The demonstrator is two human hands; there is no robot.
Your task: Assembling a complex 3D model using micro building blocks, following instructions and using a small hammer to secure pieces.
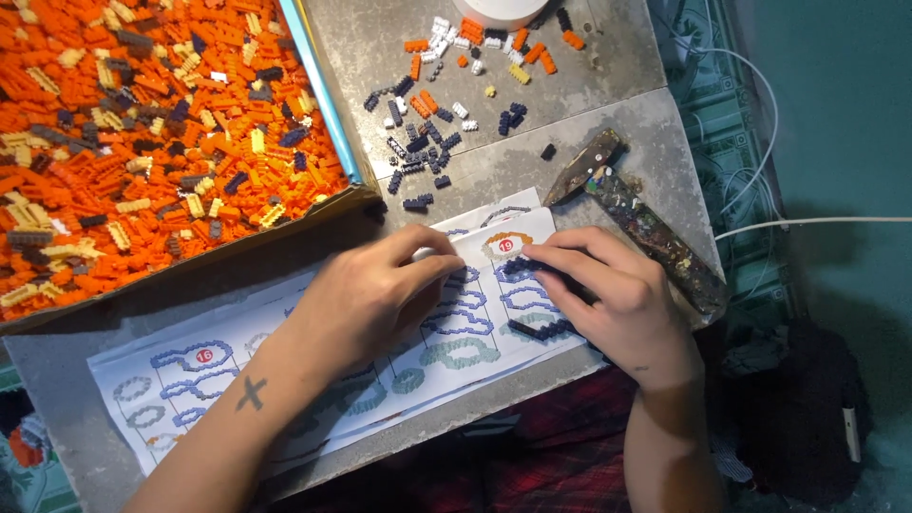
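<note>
Left hand [375, 294] pinches a small white brick [425, 255] at fingertips, over the instruction sheet [285, 366] on desk [627, 152]. Right hand [608, 294] grips a dark brick assembly [540, 328] on the sheet. Tray of orange bricks [142, 133] at upper left.

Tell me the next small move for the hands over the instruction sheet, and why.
Probably press the dark brick piece down with the right hand while the left hand steadies it. Both hands meet over the instruction sheet, fingertips pinching small parts together, and another dark strip lies under the right hand, apparently waiting to be joined.
</note>
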